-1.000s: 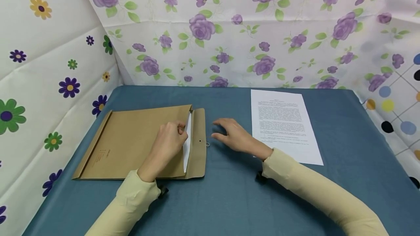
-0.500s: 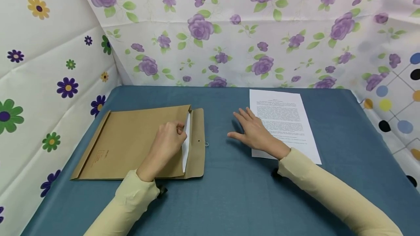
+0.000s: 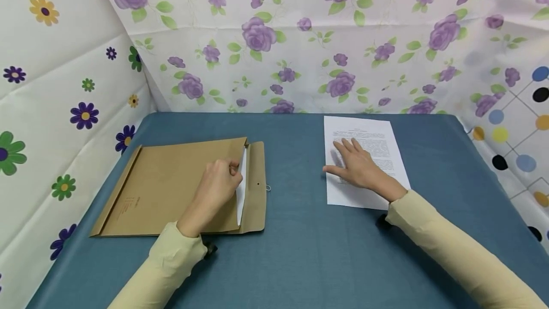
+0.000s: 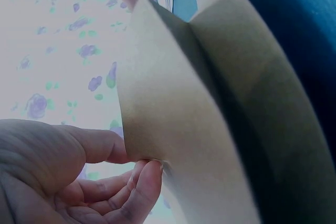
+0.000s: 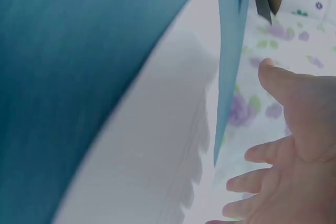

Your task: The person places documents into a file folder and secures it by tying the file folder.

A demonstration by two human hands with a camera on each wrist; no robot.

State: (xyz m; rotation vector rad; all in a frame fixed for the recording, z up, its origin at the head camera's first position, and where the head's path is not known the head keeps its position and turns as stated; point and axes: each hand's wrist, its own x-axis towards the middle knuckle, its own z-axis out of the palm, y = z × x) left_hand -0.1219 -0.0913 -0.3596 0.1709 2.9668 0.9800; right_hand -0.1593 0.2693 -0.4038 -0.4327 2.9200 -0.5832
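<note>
A brown paper document envelope (image 3: 184, 180) lies on the left of the table, its flap (image 3: 256, 194) folded out to the right. White paper (image 3: 241, 190) shows inside its mouth. My left hand (image 3: 216, 182) pinches the edge of the envelope's upper panel between thumb and fingers and holds it raised, as the left wrist view (image 4: 173, 103) confirms. Over a printed sheet of paper (image 3: 343, 194) on the right, my right hand (image 3: 360, 166) is spread with fingers straight and thumb out to the left. In the right wrist view its palm and fingers (image 5: 257, 182) hold nothing.
A blue cloth (image 3: 296, 261) covers the table. A small string loop (image 3: 268, 188) sticks out at the flap's right edge. Flower-printed curtains (image 3: 257, 70) stand behind and at the left; a dotted one (image 3: 525, 156) hangs at the right.
My right hand has moved right, from beside the envelope's flap to over the printed sheet, and its fingers have spread. My left hand keeps its pinch on the envelope.
</note>
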